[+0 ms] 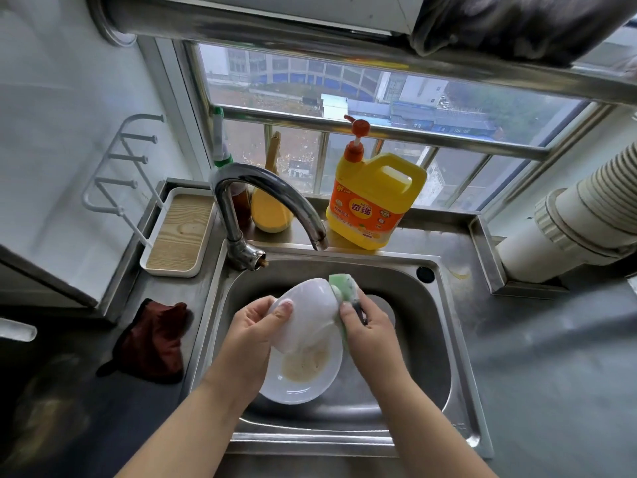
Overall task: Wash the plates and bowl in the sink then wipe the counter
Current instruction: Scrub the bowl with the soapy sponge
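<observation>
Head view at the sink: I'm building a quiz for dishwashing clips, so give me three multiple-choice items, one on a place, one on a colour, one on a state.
1. Where does the dark red cloth lie?
A. on the counter left of the sink
B. in the basin
C. on the windowsill

2. What colour is the detergent bottle's body?
A. blue
B. yellow
C. white

3. What state is the plate in the basin in?
A. rinsed clean
B. smeared with brownish residue
C. broken

Key: 1 A, the dark red cloth lies on the counter beside the sink. 2 B, the detergent bottle is yellow with an orange pump. 3 B, the plate under the bowl shows a brownish film.
</observation>
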The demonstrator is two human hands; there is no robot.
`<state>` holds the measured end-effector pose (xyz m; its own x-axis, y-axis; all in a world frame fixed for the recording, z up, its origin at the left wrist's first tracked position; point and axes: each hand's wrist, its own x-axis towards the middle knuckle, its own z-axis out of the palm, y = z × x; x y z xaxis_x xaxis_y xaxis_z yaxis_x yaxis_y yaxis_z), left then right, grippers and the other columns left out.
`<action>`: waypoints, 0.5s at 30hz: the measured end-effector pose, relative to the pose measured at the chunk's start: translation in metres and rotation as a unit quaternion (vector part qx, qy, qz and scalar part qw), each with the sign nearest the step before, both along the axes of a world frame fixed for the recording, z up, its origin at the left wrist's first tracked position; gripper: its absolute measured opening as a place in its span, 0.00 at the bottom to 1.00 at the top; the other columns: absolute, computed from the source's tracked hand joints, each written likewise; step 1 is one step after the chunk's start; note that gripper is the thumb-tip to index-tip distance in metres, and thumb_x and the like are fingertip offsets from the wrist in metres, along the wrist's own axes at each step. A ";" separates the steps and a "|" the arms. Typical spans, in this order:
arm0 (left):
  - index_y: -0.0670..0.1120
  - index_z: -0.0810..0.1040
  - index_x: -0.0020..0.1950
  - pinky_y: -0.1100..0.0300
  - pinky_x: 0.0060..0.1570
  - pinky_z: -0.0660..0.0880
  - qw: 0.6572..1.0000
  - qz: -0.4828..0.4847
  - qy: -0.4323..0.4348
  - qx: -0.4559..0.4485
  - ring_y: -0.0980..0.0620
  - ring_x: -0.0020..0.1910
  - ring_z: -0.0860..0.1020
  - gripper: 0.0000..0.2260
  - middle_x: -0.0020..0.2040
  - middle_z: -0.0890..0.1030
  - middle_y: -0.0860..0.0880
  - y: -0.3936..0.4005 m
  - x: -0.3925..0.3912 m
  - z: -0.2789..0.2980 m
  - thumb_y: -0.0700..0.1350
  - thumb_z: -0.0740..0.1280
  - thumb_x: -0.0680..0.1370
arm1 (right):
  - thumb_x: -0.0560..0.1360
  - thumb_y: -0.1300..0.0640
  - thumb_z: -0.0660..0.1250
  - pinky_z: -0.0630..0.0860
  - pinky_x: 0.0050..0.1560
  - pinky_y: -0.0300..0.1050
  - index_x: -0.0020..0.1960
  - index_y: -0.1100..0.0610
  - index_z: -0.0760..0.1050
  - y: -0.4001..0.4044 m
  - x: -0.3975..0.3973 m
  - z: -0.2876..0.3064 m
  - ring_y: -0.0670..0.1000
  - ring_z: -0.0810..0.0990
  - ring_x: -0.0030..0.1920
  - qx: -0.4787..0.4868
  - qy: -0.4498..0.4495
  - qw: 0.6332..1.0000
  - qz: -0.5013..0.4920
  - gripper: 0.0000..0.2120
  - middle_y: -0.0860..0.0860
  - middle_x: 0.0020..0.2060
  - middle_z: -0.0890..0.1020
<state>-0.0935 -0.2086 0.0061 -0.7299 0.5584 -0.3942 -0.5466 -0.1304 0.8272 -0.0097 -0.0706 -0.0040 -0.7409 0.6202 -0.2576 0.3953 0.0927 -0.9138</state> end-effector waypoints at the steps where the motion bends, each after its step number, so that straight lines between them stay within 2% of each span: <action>1: 0.47 0.76 0.29 0.63 0.30 0.74 1.000 0.005 -0.016 0.013 0.53 0.31 0.75 0.09 0.32 0.77 0.47 0.000 -0.002 -0.002 0.46 0.68 0.70 | 0.80 0.54 0.61 0.75 0.60 0.45 0.58 0.38 0.73 0.000 0.001 -0.001 0.47 0.77 0.58 -0.050 -0.014 0.999 -0.008 0.12 0.41 0.53 0.80; 3: 0.45 0.77 0.31 0.62 0.31 0.76 0.998 0.002 -0.046 0.035 0.52 0.33 0.77 0.08 0.34 0.78 0.46 -0.001 -0.007 -0.004 0.45 0.68 0.70 | 0.80 0.55 0.60 0.75 0.57 0.44 0.58 0.39 0.73 -0.003 0.003 -0.001 0.46 0.78 0.57 -0.076 -0.018 0.997 -0.020 0.12 0.40 0.51 0.80; 5: 0.43 0.78 0.37 0.58 0.36 0.77 0.998 -0.009 -0.060 0.033 0.49 0.37 0.77 0.07 0.38 0.79 0.43 -0.005 -0.012 -0.007 0.46 0.68 0.70 | 0.80 0.54 0.61 0.76 0.59 0.45 0.63 0.44 0.74 -0.009 0.004 -0.001 0.45 0.78 0.56 -0.039 -0.007 0.999 -0.031 0.13 0.41 0.52 0.80; 8: 0.42 0.77 0.38 0.60 0.35 0.76 0.998 -0.042 -0.042 0.021 0.49 0.36 0.77 0.07 0.38 0.79 0.43 -0.011 -0.016 -0.014 0.46 0.68 0.70 | 0.79 0.53 0.61 0.74 0.60 0.46 0.66 0.51 0.73 -0.018 0.001 0.005 0.48 0.75 0.59 0.094 0.032 0.995 -0.022 0.16 0.42 0.56 0.77; 11: 0.40 0.76 0.40 0.62 0.33 0.77 0.997 -0.066 -0.018 0.017 0.49 0.34 0.77 0.09 0.36 0.79 0.42 -0.014 -0.015 -0.018 0.45 0.68 0.71 | 0.77 0.50 0.62 0.66 0.66 0.44 0.70 0.44 0.69 -0.030 -0.005 0.012 0.46 0.65 0.66 0.212 0.026 0.976 0.040 0.22 0.42 0.69 0.68; 13: 0.40 0.75 0.39 0.63 0.33 0.76 0.998 -0.061 -0.002 0.012 0.50 0.33 0.76 0.09 0.35 0.78 0.43 -0.015 -0.016 -0.019 0.45 0.68 0.71 | 0.78 0.51 0.63 0.64 0.67 0.43 0.71 0.43 0.68 -0.030 -0.011 0.011 0.46 0.64 0.66 0.216 0.008 0.975 0.045 0.21 0.42 0.69 0.67; 15: 0.41 0.74 0.36 0.63 0.32 0.74 0.998 -0.054 0.003 0.009 0.50 0.33 0.75 0.09 0.34 0.76 0.44 -0.018 -0.019 -0.019 0.46 0.68 0.70 | 0.78 0.52 0.62 0.68 0.67 0.47 0.68 0.45 0.70 -0.026 -0.015 0.009 0.47 0.68 0.64 0.159 -0.003 0.987 0.016 0.19 0.42 0.66 0.71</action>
<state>-0.1126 -0.2270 -0.0129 -0.6672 0.6410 -0.3794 -0.5534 -0.0856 0.8285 -0.0245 -0.0964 0.0054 -0.7605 0.6466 -0.0590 0.3933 0.3864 -0.8343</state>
